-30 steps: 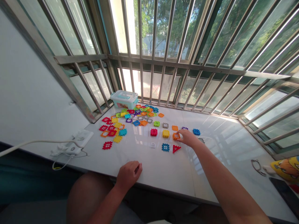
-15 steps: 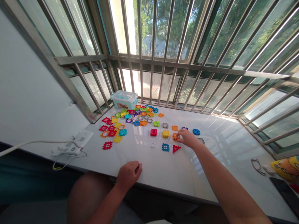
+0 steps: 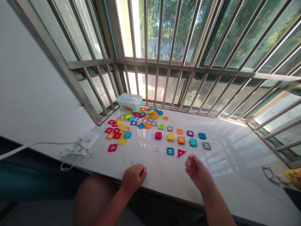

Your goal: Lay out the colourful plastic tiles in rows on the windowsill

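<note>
My left hand (image 3: 134, 177) rests at the table's front edge, its fingers curled into a loose fist with nothing showing in it. Over the table, my right hand (image 3: 195, 171) is also closed, near a red triangle tile (image 3: 181, 153). Beyond it lie small plastic building tiles, some of them stacked: orange (image 3: 181, 140), yellow (image 3: 170, 137), red (image 3: 158, 135), turquoise (image 3: 193, 142) and grey (image 3: 207, 145). A blue window tile (image 3: 170, 151) and a small white window piece (image 3: 157, 148) lie left of the triangle. Farther back are green (image 3: 161, 126), purple (image 3: 190, 133) and blue (image 3: 202, 135) pieces.
A spread of mixed tiles (image 3: 122, 127) covers the table's left side. Behind it stands a lidded pale box (image 3: 129, 102). A power strip with cords (image 3: 81, 147) lies at the left, glasses (image 3: 270, 175) at the right. Window bars (image 3: 174, 67) rise behind the table.
My right hand has let go of the orange tiles and drawn back toward me, fingers curled. The orange tiles stay in their row. My left hand keeps its place; the view has shifted slightly.
</note>
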### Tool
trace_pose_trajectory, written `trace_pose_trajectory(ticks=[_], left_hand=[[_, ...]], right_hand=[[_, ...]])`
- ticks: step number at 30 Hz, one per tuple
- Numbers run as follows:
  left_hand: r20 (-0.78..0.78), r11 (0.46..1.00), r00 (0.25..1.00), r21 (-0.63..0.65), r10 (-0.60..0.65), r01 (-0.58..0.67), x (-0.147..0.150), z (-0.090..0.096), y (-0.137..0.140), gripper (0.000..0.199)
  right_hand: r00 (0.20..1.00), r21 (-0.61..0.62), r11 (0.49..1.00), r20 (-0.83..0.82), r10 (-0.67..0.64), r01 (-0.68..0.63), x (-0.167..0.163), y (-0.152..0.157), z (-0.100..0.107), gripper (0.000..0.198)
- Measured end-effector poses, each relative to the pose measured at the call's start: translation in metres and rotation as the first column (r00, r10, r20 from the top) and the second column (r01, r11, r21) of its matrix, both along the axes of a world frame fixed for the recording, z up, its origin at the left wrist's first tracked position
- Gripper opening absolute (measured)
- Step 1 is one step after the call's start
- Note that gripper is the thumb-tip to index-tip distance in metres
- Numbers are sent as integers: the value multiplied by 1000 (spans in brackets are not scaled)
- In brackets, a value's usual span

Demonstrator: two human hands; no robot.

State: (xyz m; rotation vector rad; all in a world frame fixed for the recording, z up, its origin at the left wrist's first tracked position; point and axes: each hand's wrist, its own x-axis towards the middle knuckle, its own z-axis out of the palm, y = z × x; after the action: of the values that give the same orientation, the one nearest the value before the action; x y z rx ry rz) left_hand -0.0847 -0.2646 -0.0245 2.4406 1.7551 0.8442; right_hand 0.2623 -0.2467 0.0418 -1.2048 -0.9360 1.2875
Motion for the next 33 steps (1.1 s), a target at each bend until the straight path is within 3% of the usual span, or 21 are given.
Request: trace_pose_trajectory(ticks=[1,3,4,6,8,10,13,16,18,21,26,33], left_hand=[[-1,1000,1000,-4,1,-1,0,0,0,34],[4,1000,1000,-14,-2,2,0,-1,-1,35],[13,1000,1000,-23,-6,6,0,-1,-1,35],[59,999,998,-52,-15,18,-1,1,1,35],[139,997,990,-80,-13,25,-6,5,7,32],[201,997,979,-74,40,-26,-17,9,16,26],[135,951,942,-10,309,-310,-46,17,36,17],[-57,795,795,-26,604,-606,-83,22,56,48],[-154,705,714,-116,684,-700,-105,25,66,65],[-176,664,707,-248,685,-705,-130,26,77,71],[-64,700,747,-302,662,-647,-153,18,83,62],[126,929,927,-159,354,-333,-144,12,77,43]], right_hand=[[1000,-48,999,-9,-19,19,-4,-15,-10,47],[965,-41,999,262,-7,19,-8,-38,-30,46],[893,-4,999,449,40,-43,-8,-47,-38,43],[658,60,975,746,98,-213,-8,-57,-49,37],[466,88,935,880,88,-343,-8,-62,-54,34],[368,101,917,928,53,-386,-8,-63,-55,33],[312,117,917,950,9,-382,-9,-63,-54,33],[296,126,916,955,-8,-381,-9,-62,-54,34],[293,124,916,956,-8,-382,-9,-62,-55,34],[297,120,918,955,-3,-377,-9,-62,-57,34],[302,124,929,953,-15,-348,-8,-62,-62,30],[303,140,928,952,-31,-344,-8,-62,-64,29]])
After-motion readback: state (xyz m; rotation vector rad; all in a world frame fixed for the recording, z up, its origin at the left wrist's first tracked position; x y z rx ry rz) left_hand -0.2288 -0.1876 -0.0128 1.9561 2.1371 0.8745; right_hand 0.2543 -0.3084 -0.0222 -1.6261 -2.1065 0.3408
